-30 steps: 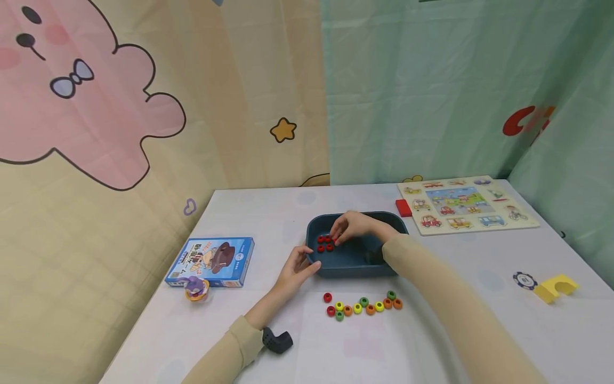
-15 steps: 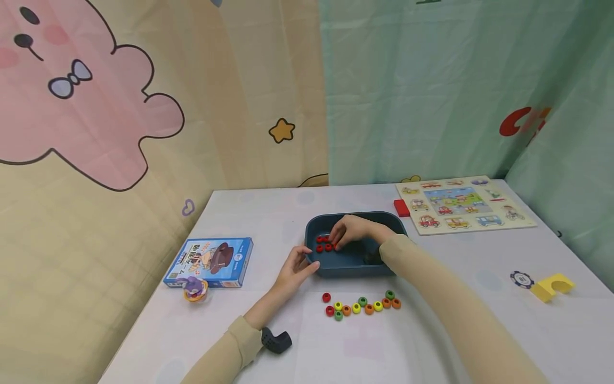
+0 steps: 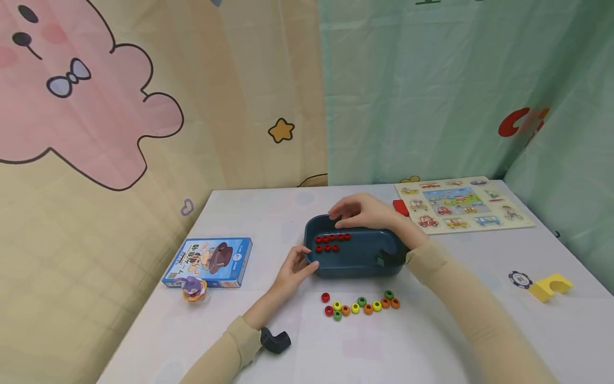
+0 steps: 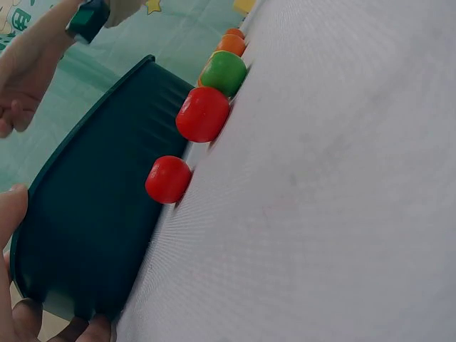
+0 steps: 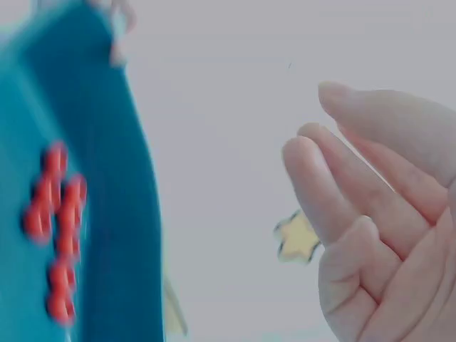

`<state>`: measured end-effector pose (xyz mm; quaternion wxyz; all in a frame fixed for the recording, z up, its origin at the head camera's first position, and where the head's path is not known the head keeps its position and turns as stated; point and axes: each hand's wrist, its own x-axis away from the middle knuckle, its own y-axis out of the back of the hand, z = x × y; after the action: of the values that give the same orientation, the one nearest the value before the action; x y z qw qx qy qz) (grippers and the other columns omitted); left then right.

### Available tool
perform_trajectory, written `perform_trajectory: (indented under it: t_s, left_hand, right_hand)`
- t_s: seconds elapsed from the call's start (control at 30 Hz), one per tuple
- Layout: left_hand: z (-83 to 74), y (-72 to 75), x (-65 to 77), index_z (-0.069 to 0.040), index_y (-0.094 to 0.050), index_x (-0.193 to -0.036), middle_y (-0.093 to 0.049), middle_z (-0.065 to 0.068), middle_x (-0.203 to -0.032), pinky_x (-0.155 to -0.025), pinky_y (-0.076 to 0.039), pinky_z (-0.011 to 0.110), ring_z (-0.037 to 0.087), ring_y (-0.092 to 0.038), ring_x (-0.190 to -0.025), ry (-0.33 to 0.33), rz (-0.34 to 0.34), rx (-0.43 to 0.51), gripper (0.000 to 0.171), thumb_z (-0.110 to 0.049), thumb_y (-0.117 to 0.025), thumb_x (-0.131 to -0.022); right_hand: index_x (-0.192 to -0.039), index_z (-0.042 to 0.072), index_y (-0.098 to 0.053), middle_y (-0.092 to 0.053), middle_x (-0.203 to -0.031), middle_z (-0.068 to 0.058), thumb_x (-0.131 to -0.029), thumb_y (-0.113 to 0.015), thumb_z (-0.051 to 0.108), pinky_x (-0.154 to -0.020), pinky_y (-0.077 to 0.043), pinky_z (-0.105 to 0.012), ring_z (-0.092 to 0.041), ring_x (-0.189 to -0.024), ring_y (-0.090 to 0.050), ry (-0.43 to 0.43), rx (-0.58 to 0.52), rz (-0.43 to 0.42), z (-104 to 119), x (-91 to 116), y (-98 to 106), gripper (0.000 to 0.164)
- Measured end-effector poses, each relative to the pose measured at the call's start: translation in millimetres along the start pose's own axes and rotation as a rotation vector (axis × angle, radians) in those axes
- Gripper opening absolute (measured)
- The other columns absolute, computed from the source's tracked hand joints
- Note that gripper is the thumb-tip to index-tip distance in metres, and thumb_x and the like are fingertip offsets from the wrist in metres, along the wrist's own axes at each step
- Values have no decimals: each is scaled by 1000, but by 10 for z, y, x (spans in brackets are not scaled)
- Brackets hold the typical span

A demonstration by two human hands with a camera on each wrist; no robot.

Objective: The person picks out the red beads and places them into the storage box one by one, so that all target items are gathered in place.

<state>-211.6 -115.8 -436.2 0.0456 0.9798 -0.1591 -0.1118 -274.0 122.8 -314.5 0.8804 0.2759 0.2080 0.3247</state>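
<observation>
A dark blue-green tray [image 3: 355, 271] stands on the table with several red beads [image 3: 332, 237] inside, lined up in two rows toward its left end. My left hand [image 3: 292, 269] grips the tray's near left corner; the left wrist view has the thumb at the rim and the fingers bent around the end wall. Over the tray's far side hovers my right hand [image 3: 366, 210], its fingers loosely bent. Nothing shows between thumb and fingers of the right hand [image 5: 385, 206] in the right wrist view. In front of the tray lie loose beads [image 3: 355, 308] in red, yellow, green and orange.
At the left are a blue picture box [image 3: 208, 261] and a small purple toy figure [image 3: 193, 288]. A wooden picture puzzle [image 3: 462, 205] and a red block [image 3: 401, 207] lie at the back right. Nearer on the right are a round chip [image 3: 520, 279] and a yellow arch block [image 3: 550, 288].
My right hand has let go of a red bead and risen from the tray's floor, up and to the right. The bead rows now show uncovered. My left hand stays at the corner.
</observation>
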Motion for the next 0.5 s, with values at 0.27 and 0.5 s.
perform_trajectory:
  t_s: [0.27,0.5]
  left_hand:
    - [8,4,-4,3,-38,-115,-18,21,-143,-100,-30,40,28,-25,-129,-9,6,9,39,-13,-58,-87]
    - [9,0,3,4,-37,-115,-16,23,-144,-100,-29,41,31,-23,-129,-37,13,12,38,-10,-57,-87]
  right_hand:
    - [-98,11,-65,-65,-93,-5,-80,-67,16,-60,-51,-27,-14,-70,-57,36,-107,-48,96,443,-551,19]
    - [-94,14,-65,-65,-88,-1,-78,-69,24,-61,-52,-25,-12,-66,-57,-32,-121,-86,-153,560,-1095,20]
